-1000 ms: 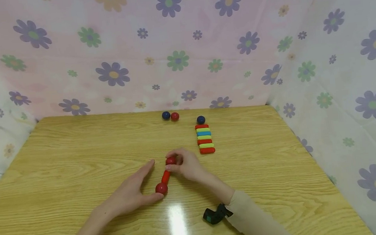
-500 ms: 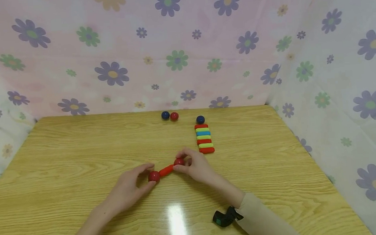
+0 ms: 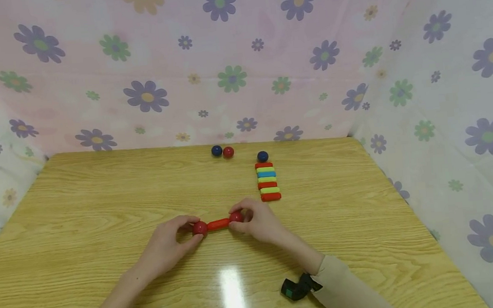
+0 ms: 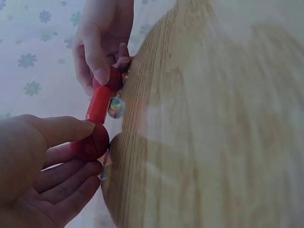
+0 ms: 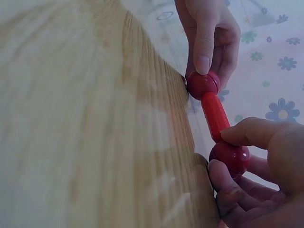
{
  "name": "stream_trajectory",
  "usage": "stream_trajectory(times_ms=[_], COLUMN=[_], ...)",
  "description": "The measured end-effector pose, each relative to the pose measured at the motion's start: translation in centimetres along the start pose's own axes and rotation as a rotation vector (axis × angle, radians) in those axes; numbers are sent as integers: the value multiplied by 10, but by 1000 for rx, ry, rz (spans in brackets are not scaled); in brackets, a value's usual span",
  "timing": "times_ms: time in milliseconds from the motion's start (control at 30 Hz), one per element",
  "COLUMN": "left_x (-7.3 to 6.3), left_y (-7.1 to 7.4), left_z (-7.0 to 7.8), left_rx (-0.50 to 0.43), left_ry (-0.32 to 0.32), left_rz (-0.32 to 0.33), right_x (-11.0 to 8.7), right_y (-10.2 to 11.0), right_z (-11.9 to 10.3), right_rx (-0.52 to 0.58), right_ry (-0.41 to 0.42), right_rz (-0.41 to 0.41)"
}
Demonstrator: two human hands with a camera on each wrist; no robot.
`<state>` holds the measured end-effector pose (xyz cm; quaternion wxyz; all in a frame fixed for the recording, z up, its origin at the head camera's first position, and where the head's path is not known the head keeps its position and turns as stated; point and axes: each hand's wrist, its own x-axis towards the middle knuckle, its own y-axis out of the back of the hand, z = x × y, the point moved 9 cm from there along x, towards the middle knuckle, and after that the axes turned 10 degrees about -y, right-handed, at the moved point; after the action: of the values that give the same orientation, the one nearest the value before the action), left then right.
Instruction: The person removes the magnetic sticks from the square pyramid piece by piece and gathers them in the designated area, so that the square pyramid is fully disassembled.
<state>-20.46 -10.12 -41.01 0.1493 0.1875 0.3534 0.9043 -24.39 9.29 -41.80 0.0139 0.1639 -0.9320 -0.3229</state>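
Observation:
A bright red rod (image 3: 219, 224) joins two dark red balls in a dumbbell shape, lying nearly level across the head view. My left hand (image 3: 165, 245) pinches the left ball (image 3: 199, 228) between thumb and fingers. At the other end my right hand (image 3: 259, 221) grips the right ball (image 3: 236, 217) with thumb and curled fingers. Seen from the left wrist, the rod (image 4: 99, 105) runs from ball to ball close beside the wooden tabletop. The right wrist view shows the rod's ends (image 5: 215, 117) meeting both balls, partly covered by the right thumb.
Several short rods (image 3: 267, 180) in red, yellow-green and blue lie in a column on the wooden table (image 3: 122, 194). A dark blue ball (image 3: 262, 156) sits at that column's far end. Near the back edge another blue ball (image 3: 217, 150) and a red ball (image 3: 228, 152) stand side by side.
The rod with its balls has turned from steeply slanted to almost level. My right hand has moved right; my left hand has closed from spread fingers to a pinch on the left ball.

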Motion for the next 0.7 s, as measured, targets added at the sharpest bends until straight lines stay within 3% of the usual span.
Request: stream_trajectory(times_ms=[500,700], left_x=[0,0], left_y=[-1,-1], left_z=[-2,-1], left_rx=[-8,-2], left_ry=[-3,-4], left_rz=[-2,1], right_x=[-2,-4], right_y=[-8,-7], right_z=[-5,-9], right_rx=[-91,-76], right_ry=[89,133], right_rz=[33,61])
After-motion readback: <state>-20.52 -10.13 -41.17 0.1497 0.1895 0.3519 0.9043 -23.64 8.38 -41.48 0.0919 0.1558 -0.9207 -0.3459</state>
